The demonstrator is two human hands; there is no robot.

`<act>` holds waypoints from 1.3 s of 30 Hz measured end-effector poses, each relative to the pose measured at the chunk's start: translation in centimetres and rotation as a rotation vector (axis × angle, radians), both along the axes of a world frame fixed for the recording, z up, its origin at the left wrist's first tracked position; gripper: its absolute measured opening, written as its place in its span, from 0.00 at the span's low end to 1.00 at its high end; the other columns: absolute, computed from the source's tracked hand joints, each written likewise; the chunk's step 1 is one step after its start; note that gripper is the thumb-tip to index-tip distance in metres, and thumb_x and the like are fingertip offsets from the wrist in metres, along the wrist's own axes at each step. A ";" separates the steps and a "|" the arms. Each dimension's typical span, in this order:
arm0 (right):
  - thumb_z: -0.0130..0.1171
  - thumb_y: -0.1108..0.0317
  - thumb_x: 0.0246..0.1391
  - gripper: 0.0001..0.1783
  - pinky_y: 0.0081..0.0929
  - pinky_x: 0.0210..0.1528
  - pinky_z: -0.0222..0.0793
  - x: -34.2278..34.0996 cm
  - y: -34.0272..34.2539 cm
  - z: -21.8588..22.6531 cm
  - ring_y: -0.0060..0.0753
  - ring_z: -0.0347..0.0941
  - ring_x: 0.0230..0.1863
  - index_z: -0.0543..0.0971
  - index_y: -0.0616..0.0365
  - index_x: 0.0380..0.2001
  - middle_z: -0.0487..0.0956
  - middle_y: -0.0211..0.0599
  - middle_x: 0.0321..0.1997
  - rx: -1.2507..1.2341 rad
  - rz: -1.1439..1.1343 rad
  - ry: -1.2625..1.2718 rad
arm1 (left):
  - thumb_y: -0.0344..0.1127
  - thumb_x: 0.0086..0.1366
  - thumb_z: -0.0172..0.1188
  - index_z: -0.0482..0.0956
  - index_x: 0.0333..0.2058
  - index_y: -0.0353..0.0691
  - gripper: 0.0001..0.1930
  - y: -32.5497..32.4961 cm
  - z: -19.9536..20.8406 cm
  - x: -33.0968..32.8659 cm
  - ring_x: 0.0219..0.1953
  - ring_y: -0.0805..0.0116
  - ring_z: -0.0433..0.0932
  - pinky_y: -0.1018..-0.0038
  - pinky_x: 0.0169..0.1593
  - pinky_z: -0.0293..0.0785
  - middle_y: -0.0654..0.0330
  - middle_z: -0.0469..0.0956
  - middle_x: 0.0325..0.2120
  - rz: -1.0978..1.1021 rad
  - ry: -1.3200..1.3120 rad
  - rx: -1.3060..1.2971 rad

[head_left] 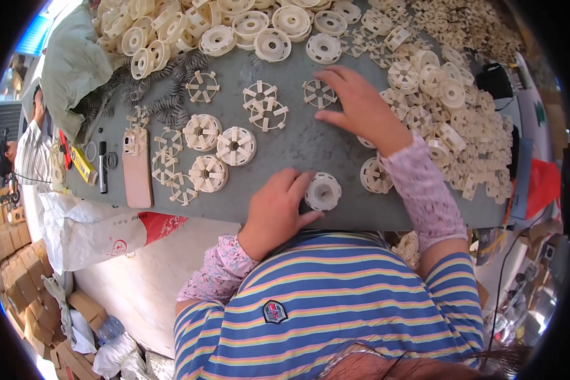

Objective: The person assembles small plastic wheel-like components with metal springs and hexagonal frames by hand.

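My left hand [277, 206] is at the table's near edge, thumb and fingers curved round the left side of a round white plastic hub [323, 192] with a hole in its middle. Farther off, my right hand [364, 107] reaches across with thumb and fingers spread at the right side of a thin spoked plastic ring [319, 94] lying flat; whether they touch it I cannot tell. Left of it lie two overlapping spoked rings [267, 116]. Several assembled wheels with spokes [236, 146] rest on the tabletop to the left. A similar wheel [377, 175] lies near my right forearm.
Heaps of cream plastic wheels [273, 44] cover the far side, with small plastic pieces [481, 142] piled at the right. Metal springs [171, 88], a phone [137, 174], a marker [102, 168] and a yellow box [83, 166] lie left on the grey table [285, 152]. Cardboard boxes [28, 272] stand below.
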State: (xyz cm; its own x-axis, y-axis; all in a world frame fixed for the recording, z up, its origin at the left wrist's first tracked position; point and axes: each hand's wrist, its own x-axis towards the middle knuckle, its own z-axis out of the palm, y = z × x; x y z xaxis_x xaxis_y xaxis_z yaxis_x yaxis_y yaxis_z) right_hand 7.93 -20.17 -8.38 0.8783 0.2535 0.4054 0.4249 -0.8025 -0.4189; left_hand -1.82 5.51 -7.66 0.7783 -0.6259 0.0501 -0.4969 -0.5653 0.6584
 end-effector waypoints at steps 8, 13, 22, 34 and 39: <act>0.71 0.48 0.56 0.26 0.47 0.39 0.77 -0.9 0.6 2.8 0.52 0.82 0.39 0.83 0.61 0.45 0.84 0.47 0.40 0.020 0.099 0.751 | 0.49 0.45 0.82 0.81 0.60 0.46 0.41 1.0 -0.4 0.7 0.40 0.58 0.80 0.66 0.41 0.79 0.59 0.79 0.39 0.101 -0.017 -0.065; 0.69 0.37 0.54 0.34 0.48 0.40 0.80 -2.8 2.4 2.7 0.54 0.82 0.40 0.83 0.58 0.47 0.83 0.46 0.43 -0.359 -0.088 0.450 | 0.51 0.45 0.82 0.81 0.61 0.48 0.42 0.5 -0.6 1.2 0.37 0.60 0.80 0.68 0.39 0.78 0.60 0.80 0.39 0.100 -0.045 -0.099; 0.78 0.59 0.48 0.33 0.41 0.49 0.80 -2.8 -0.7 2.3 0.49 0.82 0.47 0.79 0.53 0.57 0.79 0.41 0.53 -0.003 0.146 0.403 | 0.46 0.48 0.81 0.77 0.63 0.44 0.42 1.3 -0.9 0.9 0.40 0.56 0.79 0.65 0.41 0.78 0.57 0.77 0.40 0.093 -0.030 -0.111; 0.76 0.68 0.48 0.36 0.36 0.55 0.81 -9.0 1.9 4.6 0.44 0.80 0.57 0.80 0.51 0.63 0.79 0.37 0.61 0.207 0.392 0.603 | 0.37 0.62 0.75 0.80 0.61 0.38 0.29 2.0 0.4 0.1 0.28 0.71 0.71 0.74 0.34 0.70 0.63 0.74 0.31 0.223 0.404 -0.313; 0.76 0.66 0.48 0.37 0.35 0.56 0.80 -9.3 2.7 3.7 0.45 0.79 0.58 0.79 0.51 0.65 0.79 0.37 0.62 0.140 0.336 0.624 | 0.37 0.62 0.74 0.81 0.58 0.36 0.26 1.2 0.0 0.2 0.31 0.58 0.77 0.65 0.37 0.75 0.55 0.77 0.31 0.260 0.344 -0.233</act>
